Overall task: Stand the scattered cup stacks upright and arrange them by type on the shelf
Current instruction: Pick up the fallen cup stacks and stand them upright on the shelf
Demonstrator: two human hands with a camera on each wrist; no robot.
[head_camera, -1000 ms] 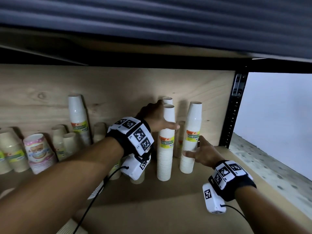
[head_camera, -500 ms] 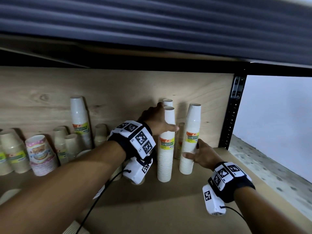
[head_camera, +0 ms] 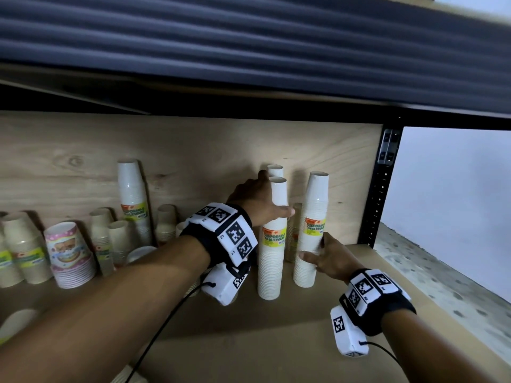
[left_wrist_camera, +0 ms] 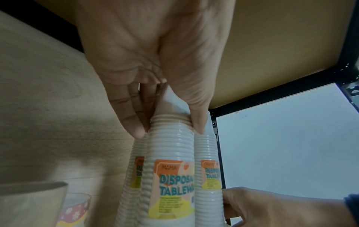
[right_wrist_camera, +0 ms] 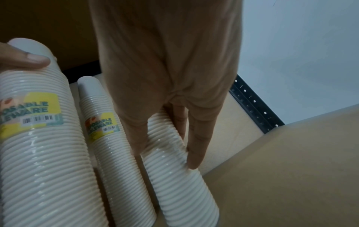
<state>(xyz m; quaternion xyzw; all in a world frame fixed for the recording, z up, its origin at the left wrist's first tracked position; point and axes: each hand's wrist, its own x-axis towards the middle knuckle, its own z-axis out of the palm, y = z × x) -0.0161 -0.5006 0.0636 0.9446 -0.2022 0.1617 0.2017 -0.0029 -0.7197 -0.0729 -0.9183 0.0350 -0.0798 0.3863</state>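
Your left hand (head_camera: 255, 200) grips the middle white cup stack (head_camera: 272, 244), your right hand (head_camera: 329, 258) the right stack (head_camera: 311, 233); both stand upright, bases up, on the shelf (head_camera: 276, 341).

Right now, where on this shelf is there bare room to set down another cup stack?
Bare board lies in front of the two held white stacks, and right of the right-hand stack toward the black post. The left end, around the patterned cups, is crowded.

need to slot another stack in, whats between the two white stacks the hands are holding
In the head view, a beige stack stands behind the gap between the left stack and right stack.
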